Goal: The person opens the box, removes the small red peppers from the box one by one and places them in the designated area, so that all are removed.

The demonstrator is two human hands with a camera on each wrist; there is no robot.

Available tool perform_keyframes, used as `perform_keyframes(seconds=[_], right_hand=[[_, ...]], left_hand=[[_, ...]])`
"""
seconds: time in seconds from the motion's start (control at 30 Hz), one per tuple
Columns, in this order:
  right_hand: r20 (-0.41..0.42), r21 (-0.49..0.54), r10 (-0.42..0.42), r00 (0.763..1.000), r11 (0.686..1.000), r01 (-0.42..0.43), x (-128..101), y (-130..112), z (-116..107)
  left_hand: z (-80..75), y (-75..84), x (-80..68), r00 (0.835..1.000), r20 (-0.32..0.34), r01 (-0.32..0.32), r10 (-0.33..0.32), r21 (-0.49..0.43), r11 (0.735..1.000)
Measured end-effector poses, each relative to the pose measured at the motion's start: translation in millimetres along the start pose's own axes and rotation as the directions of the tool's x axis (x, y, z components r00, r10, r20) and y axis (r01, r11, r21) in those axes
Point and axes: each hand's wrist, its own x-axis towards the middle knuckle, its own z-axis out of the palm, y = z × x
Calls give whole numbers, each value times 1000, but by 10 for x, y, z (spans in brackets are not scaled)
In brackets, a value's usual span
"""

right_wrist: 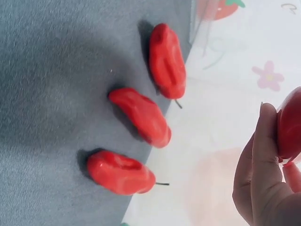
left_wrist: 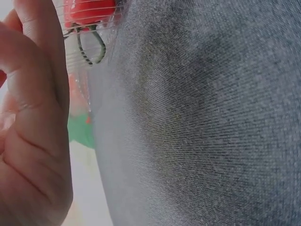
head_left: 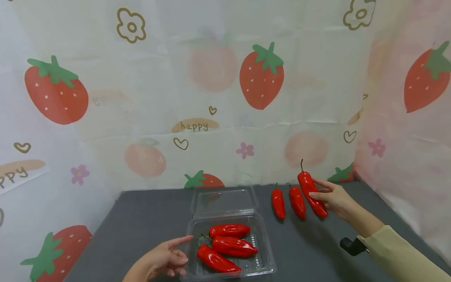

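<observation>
Right hand (head_left: pixel 334 198) is pinching a red pepper (head_left: pixel 311 193) between thumb and fingertips, fingers curling round its middle. The pepper is sitting at the back right of the grey mat (head_left: pixel 148 219), tilted, stem pointing up toward the strawberry backdrop (head_left: pixel 225 98), lower tip close to the mat; can't tell if it's touching. The right wrist view is showing the same pepper (right_wrist: pixel 289 125) at the frame edge against the fingers (right_wrist: pixel 263 155). Just left of it in the head view, two loose peppers (head_left: pixel 278 203) (head_left: pixel 297 202) are lying side by side on the mat, stems pointing back, apart from each other and from the hand. The right wrist view is showing three on the mat (right_wrist: pixel 167 61) (right_wrist: pixel 141 115) (right_wrist: pixel 120 172), so one may be sitting hidden from the head camera. Left hand (head_left: pixel 165 260) is holding nothing: index finger is sticking out straight toward the left wall of the clear tray (head_left: pixel 265 250), other fingers are curling loosely; contact with the tray isn't clear. The tray is sitting front centre, lid (head_left: pixel 223 200) lying open behind it. Three peppers are lying inside, roughly parallel: back (head_left: pixel 229 230), middle (head_left: pixel 234 246), front (head_left: pixel 216 260). The left wrist view is mostly showing palm (left_wrist: pixel 33 117) and mat, with the tray corner at the top.
</observation>
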Motion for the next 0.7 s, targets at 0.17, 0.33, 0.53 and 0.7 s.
perform_keyframes(seconds=[0.17,0.33,0.53,0.7], right_hand=[[-35,-13,16,999,1000,-16,48,39,-62],[-63,-22,34,997,999,-36,136,92,-133],[-108,-15,55,993,998,-57,248,234,-258],[-119,-9,57,991,998,-58,302,360,-377]], left_hand=[[-1,1,-24,1000,26,-5,5,-12,1000],[-20,8,-28,999,30,-13,13,-9,1000],[-42,-7,-20,999,46,-14,15,-20,1000],[-37,-23,-7,998,58,-3,6,-42,999]])
